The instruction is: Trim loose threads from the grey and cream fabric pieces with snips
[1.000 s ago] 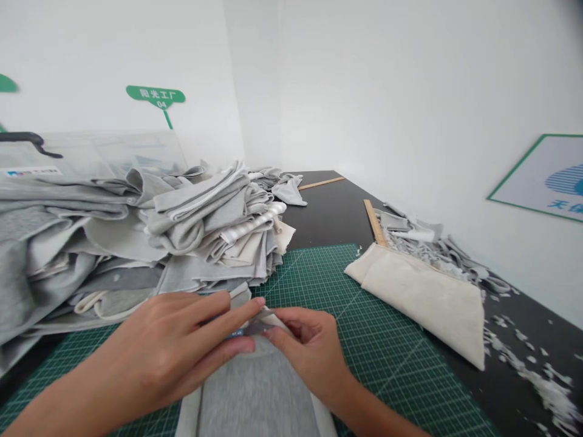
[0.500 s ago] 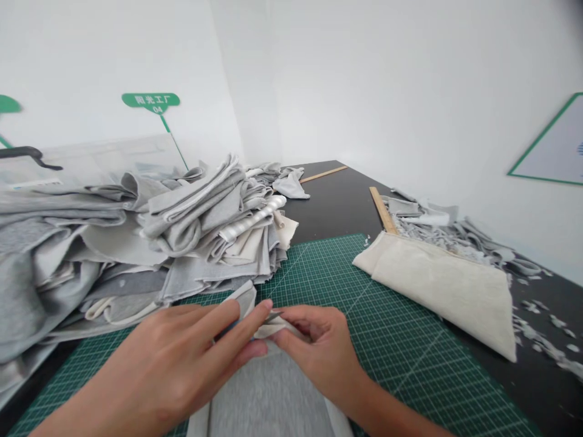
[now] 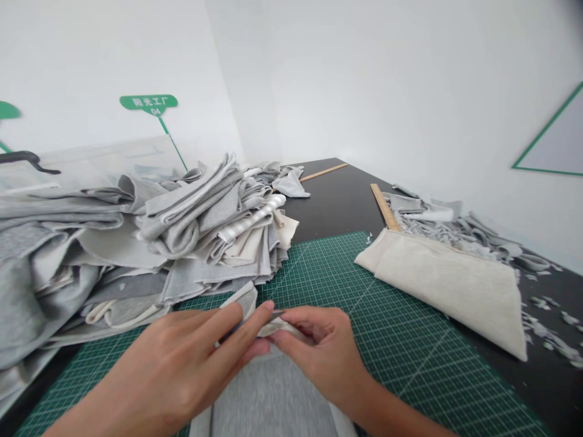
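A grey piece of fabric (image 3: 273,397) with pale edges lies on the green cutting mat (image 3: 328,270) in front of me. My left hand (image 3: 191,352) is closed around a small bladed tool (image 3: 276,315). Only its grey metal tip and a sliver of blue show between the fingers, so its exact kind is hidden. The tip touches the fabric's raised top edge. My right hand (image 3: 319,346) pinches that edge between thumb and fingers, close beside the left fingertips. A folded fabric corner (image 3: 246,298) sticks up behind the left fingers.
Heaped grey and cream fabric pieces (image 3: 182,224) cover the left side. A folded cream cloth (image 3: 441,279) lies at right, beside a wooden ruler (image 3: 385,206) and shredded scraps (image 3: 450,237). Another wooden strip (image 3: 324,172) lies farther back. A green sign (image 3: 148,103) stands at left.
The view has shifted slightly. Both hands keep nearly the same hold at the fabric edge, with hardly any movement.
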Demonstrator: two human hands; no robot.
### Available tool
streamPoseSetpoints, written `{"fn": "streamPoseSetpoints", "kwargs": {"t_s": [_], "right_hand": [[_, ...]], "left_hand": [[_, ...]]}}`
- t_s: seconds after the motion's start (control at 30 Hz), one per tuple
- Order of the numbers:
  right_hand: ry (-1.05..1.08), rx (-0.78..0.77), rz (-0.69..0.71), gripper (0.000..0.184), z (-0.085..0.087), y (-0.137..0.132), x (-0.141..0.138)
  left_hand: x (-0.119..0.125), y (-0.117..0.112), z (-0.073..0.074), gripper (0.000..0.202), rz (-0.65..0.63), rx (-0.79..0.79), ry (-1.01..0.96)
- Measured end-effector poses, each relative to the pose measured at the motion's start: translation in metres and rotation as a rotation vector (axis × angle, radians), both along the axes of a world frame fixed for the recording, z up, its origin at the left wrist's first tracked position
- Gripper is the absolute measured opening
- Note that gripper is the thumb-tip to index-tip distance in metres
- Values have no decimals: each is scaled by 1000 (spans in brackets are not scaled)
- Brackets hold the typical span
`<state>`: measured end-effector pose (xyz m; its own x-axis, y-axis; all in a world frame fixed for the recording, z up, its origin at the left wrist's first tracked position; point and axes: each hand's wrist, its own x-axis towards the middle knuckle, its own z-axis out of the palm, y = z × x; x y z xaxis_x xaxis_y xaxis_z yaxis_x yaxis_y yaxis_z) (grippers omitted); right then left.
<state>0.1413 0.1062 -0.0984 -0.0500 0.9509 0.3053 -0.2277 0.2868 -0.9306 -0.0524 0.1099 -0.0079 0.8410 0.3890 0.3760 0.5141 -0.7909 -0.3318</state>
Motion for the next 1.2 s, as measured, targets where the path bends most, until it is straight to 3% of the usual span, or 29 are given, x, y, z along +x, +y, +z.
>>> {"fn": "streamPoseSetpoints", "kwargs": {"t_s": [0.3, 0.6, 0.97, 1.2], "right_hand": [[-8, -15, 9, 12, 4, 1, 1], [44, -50, 37, 17, 5, 0, 2], [79, -90, 67, 16, 7, 2, 2], [86, -122, 87, 14, 7, 2, 2]], "left_hand": [[-3, 2, -1, 36, -34, 18, 41], [2, 0, 7, 35, -55, 33, 62], [-4, 5, 1, 38, -56, 45, 64], [-13, 4, 0, 41, 32, 42, -56]]}}
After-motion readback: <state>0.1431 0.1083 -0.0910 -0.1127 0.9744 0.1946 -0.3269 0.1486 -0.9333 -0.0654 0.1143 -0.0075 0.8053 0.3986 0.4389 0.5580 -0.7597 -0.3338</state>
